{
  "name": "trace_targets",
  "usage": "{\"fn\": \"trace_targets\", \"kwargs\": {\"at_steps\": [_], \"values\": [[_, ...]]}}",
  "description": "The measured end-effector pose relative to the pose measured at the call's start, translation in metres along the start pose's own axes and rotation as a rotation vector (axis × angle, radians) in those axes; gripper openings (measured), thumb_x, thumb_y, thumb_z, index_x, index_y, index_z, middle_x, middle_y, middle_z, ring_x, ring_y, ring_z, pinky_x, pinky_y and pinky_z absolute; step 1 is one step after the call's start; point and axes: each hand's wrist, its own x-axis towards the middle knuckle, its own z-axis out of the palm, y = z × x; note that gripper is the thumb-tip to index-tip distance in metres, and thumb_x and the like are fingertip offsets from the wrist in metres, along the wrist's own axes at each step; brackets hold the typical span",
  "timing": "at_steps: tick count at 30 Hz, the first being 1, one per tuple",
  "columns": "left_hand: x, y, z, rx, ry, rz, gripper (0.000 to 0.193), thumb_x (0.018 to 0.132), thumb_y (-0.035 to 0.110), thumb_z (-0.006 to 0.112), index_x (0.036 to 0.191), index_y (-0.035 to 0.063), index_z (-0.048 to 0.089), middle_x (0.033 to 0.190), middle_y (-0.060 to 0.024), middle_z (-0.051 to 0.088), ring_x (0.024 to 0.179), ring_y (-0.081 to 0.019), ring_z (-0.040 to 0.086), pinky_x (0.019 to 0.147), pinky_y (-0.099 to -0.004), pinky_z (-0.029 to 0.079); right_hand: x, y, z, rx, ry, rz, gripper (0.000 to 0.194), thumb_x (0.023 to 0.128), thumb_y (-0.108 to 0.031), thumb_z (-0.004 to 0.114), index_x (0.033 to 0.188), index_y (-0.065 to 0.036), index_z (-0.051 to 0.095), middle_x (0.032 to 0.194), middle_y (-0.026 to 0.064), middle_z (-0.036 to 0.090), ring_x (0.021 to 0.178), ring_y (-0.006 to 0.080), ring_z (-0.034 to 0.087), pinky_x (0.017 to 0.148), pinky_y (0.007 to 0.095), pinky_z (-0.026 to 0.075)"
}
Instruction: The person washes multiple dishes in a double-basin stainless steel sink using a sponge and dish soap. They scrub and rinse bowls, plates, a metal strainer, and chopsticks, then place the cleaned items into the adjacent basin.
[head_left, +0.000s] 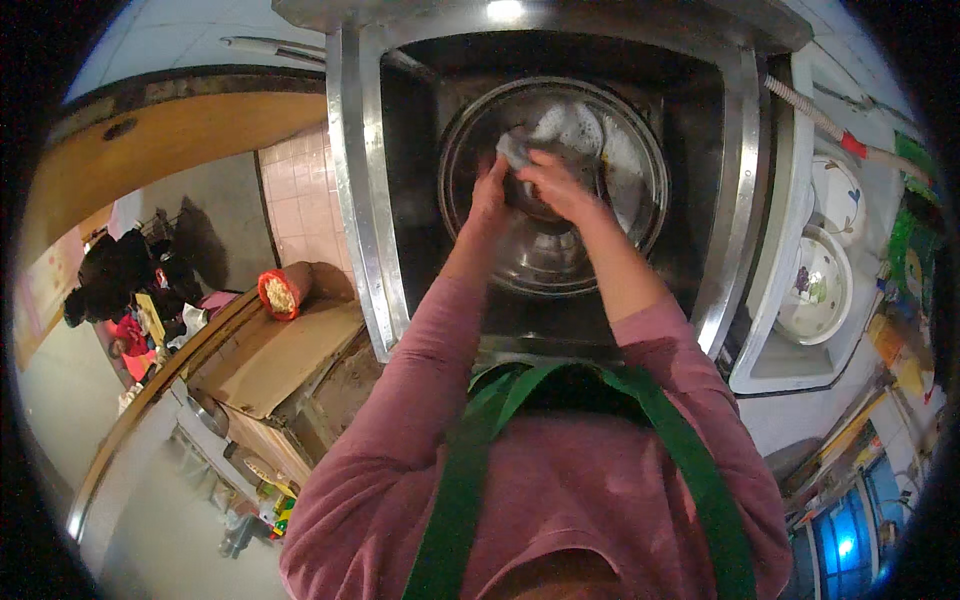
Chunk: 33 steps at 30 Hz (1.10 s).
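A round stainless steel basin (559, 266) stands in a dark metal sink (690, 225). White suds (570, 127) lie in its far and right parts. Over the basin's middle left, both hands meet at a wet greyish cloth (513, 148). My left hand (491, 187) has its fingertips against the near side of the cloth. My right hand (551, 184) reaches across from the right, slightly blurred, with bent fingers on the cloth. What lies under the fingers is hidden.
Right of the sink, a white tub (791, 367) holds a patterned bowl (814, 289) and a plate (838, 195). A ribbed hose (810, 111) runs above it. At left, a red-rimmed bag (279, 295) lies on a brown board (281, 356). The sink's metal rim surrounds the basin.
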Motion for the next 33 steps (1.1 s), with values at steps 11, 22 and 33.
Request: {"fn": "trace_targets", "kwargs": {"at_steps": [11,22,33], "values": [[-0.039,0.027,0.006,-0.063,0.07,0.099,0.044,0.093,0.033,0.05,0.126,0.0036,0.046,0.119,-0.0099,0.052,0.108,-0.0229,0.051,0.091,-0.0367,0.042,0.02,0.031,-0.016,-1.003,0.015,0.104,0.044,0.074,-0.01,0.06,0.115,0.001,0.052,0.119,0.0219,0.052,0.108,0.0354,0.051,0.089,0.0423,0.043],[-0.034,0.022,-0.006,-0.039,0.096,-0.173,0.06,0.089,0.049,0.05,0.129,0.0054,0.043,0.122,-0.0094,0.05,0.109,-0.0222,0.05,0.091,-0.0391,0.042,0.049,0.032,0.025,-0.048,-0.053,-0.161,0.061,0.072,-0.006,0.055,0.131,-0.009,0.04,0.085,0.0121,0.062,0.066,0.0261,0.058,0.055,0.0389,0.044],[-0.028,0.015,-0.007,0.026,0.044,0.062,0.059,0.089,0.052,0.046,0.128,0.0087,0.044,0.124,-0.0104,0.052,0.11,-0.0281,0.051,0.092,-0.0437,0.044,0.045,0.026,0.012,-0.68,0.234,-0.099,0.048,0.072,-0.025,0.063,0.115,-0.004,0.055,0.118,0.02,0.056,0.113,0.035,0.052,0.095,0.0428,0.04]]}}
